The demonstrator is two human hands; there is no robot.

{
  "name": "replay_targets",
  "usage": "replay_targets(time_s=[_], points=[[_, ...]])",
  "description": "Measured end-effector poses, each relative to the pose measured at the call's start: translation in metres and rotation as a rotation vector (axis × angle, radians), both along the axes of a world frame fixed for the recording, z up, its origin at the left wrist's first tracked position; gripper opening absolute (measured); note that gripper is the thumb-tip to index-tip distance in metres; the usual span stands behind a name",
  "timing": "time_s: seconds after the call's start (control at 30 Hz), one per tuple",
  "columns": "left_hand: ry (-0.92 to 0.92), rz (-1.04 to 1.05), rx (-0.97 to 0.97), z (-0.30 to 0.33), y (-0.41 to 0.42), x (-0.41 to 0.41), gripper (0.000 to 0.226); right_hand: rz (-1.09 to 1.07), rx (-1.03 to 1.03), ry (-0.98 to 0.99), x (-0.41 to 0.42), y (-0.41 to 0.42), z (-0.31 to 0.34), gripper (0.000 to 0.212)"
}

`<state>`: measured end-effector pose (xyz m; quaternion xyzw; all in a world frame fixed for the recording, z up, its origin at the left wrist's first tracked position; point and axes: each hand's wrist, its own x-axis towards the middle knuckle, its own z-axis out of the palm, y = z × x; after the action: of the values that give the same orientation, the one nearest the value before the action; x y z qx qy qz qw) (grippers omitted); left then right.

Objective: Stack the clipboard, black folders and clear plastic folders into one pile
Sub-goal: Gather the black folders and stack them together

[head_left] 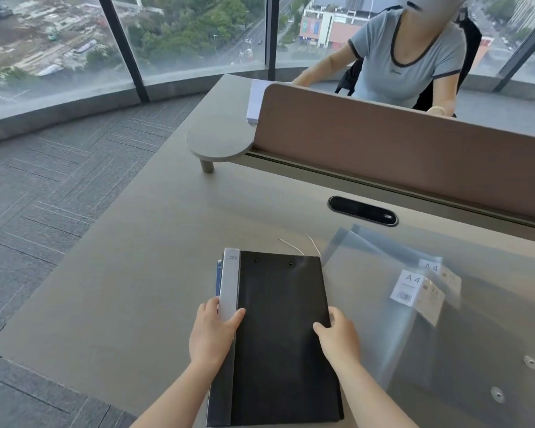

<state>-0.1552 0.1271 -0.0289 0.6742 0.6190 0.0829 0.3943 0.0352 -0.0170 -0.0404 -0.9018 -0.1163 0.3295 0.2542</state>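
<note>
**Clear folders lie apart while both hands square the dark pile**

Grey desk (pixel 112 273) by a curved window wall carries everything, with a brown divider (pixel 399 149) at its far edge and another person seated beyond it. Taking the black folder (pixel 284 335) as the landmark: it lies on top of a pile near the front edge, and a grey-spined folder (pixel 229 282) and a blue edge (pixel 219 276) peek out from under its left side, so the pile is not flush. Which layer is the clipboard I cannot tell. The left hand (pixel 212 332) grips the pile's left edge, thumb over the top and fingers curled under; the right hand (pixel 337 335) rests on the black folder's right edge, fingers pressed together over the side.

To the right of the black folder, close beside it but not on it, the clear plastic folders (pixel 414 304) lie fanned and overlapping, their A4 labels showing.

The likely trouble is those slick sleeves: lifted together from one corner, they could slide apart, and on the smooth black cover they may skate off. Pushing the pile sideways could also widen the offset underneath. A loose white string (pixel 294 247) lies just behind the black folder and could get trapped under a sleeve.
</note>
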Motion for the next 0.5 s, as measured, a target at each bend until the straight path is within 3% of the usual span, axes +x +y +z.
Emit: replay_targets(time_s=[0.3,0.4,0.5], points=[[0.032,0.009,-0.01,-0.004,0.001,-0.003,0.065,0.038,-0.085,-0.142,-0.011,-0.003,-0.003,0.045],[0.071,-0.01,0.085,-0.003,0.002,0.0,0.075,0.049,-0.073,-0.133,-0.009,-0.005,-0.002,0.046],[0.14,-0.109,0.241,0.002,0.002,0.009,0.068,0.005,-0.019,-0.127,0.001,-0.01,0.003,0.042]])
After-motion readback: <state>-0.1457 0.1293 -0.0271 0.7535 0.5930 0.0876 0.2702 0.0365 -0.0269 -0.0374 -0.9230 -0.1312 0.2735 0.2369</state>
